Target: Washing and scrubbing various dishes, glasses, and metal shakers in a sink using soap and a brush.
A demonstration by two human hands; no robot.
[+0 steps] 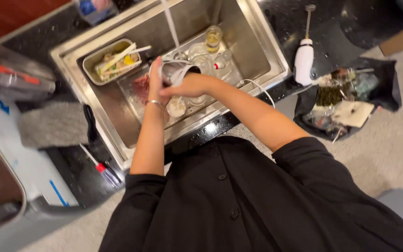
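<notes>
Steel cup under the tap

Steel cup [176, 70] sits over the sink [257, 51], both our hands on it: left hand [156, 79] flat against its side, right hand [187, 86] wrapped round it. Water stream [170, 25] runs in. Glasses [201, 51] below, food tray [110, 60] left.

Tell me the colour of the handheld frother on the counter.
White body with a metal whisk shaft, seen in the head view.

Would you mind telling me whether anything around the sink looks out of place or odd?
One thing stands out: an open black rubbish bag lies on the carpet right of the sink, its contents exposed. Both hands, left hand and right hand, hold a grey cup under the running water.
</notes>
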